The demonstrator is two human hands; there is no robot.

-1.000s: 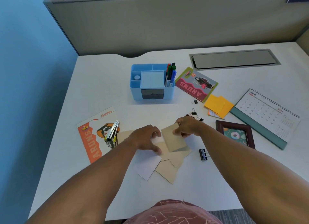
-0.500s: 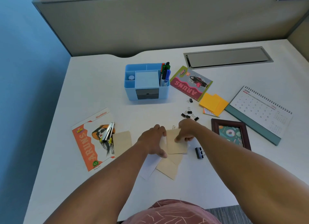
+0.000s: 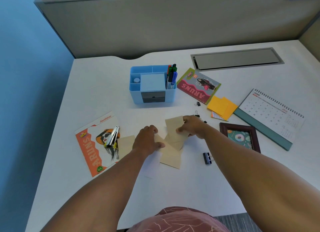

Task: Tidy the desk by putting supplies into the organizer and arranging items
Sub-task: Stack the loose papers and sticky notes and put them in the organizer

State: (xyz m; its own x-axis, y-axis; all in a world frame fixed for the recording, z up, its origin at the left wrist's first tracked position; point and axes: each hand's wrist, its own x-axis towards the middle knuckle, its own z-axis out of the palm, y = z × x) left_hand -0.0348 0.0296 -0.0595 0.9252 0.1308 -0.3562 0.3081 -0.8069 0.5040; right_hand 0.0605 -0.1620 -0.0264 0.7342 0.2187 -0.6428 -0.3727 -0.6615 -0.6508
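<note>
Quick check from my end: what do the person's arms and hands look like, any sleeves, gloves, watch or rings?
Both forearms are bare up to the frame edge: no sleeves, gloves or watch visible. The left hand and right hand show no rings that I can make out. At the bottom edge, a reddish-pink garment with thin pale line markings shows.

Right hand (image 3: 192, 128): now holds one tan paper slip (image 3: 174, 128) raised and tilted, where half a second ago it pressed it flat on the pile. Left hand (image 3: 147, 140): shifted slightly toward the person, fingertips now on the lower tan slips (image 3: 170, 158).
</note>
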